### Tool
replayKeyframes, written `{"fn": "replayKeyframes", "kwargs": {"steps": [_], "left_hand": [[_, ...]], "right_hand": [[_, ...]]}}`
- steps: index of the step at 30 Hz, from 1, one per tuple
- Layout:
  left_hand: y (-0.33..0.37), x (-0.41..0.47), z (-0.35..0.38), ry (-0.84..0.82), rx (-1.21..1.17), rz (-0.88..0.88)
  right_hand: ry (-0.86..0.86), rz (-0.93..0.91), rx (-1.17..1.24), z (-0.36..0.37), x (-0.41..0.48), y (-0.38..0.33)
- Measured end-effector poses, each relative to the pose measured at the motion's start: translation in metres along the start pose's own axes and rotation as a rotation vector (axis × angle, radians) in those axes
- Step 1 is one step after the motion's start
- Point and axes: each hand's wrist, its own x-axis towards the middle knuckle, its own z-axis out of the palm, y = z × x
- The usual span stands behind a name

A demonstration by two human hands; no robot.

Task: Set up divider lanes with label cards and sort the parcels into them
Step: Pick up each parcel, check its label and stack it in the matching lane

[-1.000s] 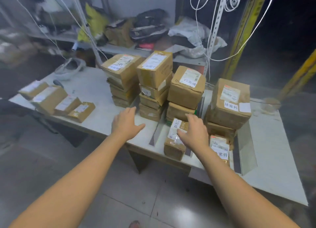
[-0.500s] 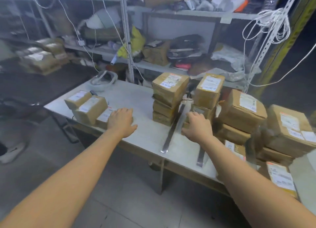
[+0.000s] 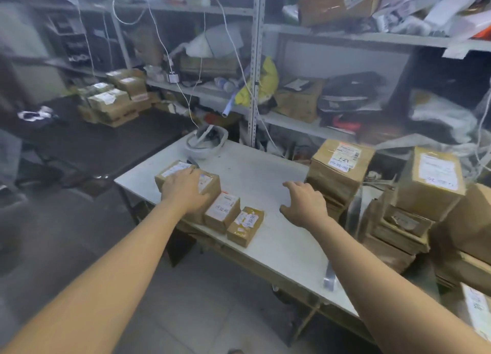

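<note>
A white table (image 3: 265, 175) carries cardboard parcels with white labels. At its left end lies a row of loose parcels: a large one (image 3: 210, 185) under my left hand (image 3: 184, 190), then a medium parcel (image 3: 222, 211) and a small parcel (image 3: 245, 226). My left hand rests flat on the large one, fingers spread over its top. My right hand (image 3: 305, 203) hovers open over bare tabletop, just left of a parcel stack (image 3: 340, 165). More stacks (image 3: 427, 183) stand at the right. A metal divider strip (image 3: 329, 279) lies near the front edge.
Behind the table, metal shelving (image 3: 255, 61) holds boxes, bags and hanging cables. A white helmet (image 3: 206, 143) lies at the table's far left corner. A dark side table (image 3: 111, 138) to the left bears another pile of parcels (image 3: 114, 101). Grey tiled floor (image 3: 202, 313) lies below.
The view has swung left along the table. My left hand went from the table's front edge onto the large parcel at the left end. My right hand left the stacks and hovers over bare tabletop.
</note>
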Motion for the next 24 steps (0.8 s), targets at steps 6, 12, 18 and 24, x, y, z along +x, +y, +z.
{"fn": "replayKeyframes", "kwargs": {"steps": [6, 12, 18, 24], "left_hand": [[-0.055, 0.082, 0.004, -0.009, 0.054, -0.023], [-0.097, 0.136, 0.017, -0.039, 0.036, -0.006], [-0.142, 0.17, 0.064, -0.118, -0.108, -0.086], [-0.181, 0.189, 0.137, -0.187, -0.408, -0.159]], "right_hand": [[-0.031, -0.022, 0.069, 0.024, 0.091, -0.055], [-0.077, -0.019, 0.1, 0.049, 0.153, -0.102], [-0.087, 0.106, 0.168, 0.082, 0.186, -0.145], [0.051, 0.395, 0.469, 0.126, 0.18, -0.216]]}}
